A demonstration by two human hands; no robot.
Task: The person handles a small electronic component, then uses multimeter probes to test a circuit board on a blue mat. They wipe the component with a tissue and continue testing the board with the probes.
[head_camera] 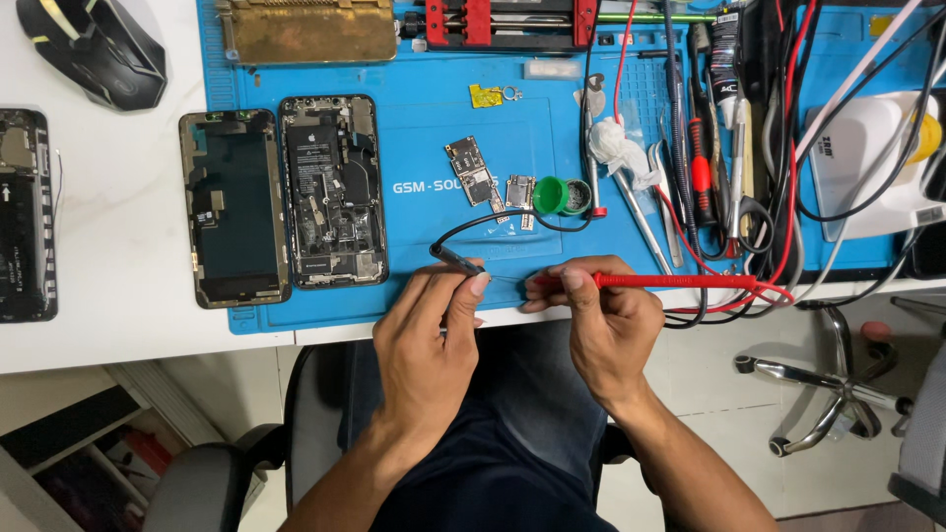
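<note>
Head view, looking down at the near edge of a white desk (108, 246) with a blue work mat (552, 128) on it. Left hand (429, 340), fingers pinched together on a black test probe (455, 259) just over the mat's front edge, black lead looping back toward a small green pot (562, 195). Right hand (601, 320), fingers clamped on a red test probe (670, 282) lying level, its tip pointing left, close to the black probe's tip, contact not clear. Farther back on the mat: an opened phone body (332, 189), its detached screen (234, 207) just beside it, small circuit boards (471, 172), tweezers (641, 202). Black mouse (94, 44) at top left.
</note>
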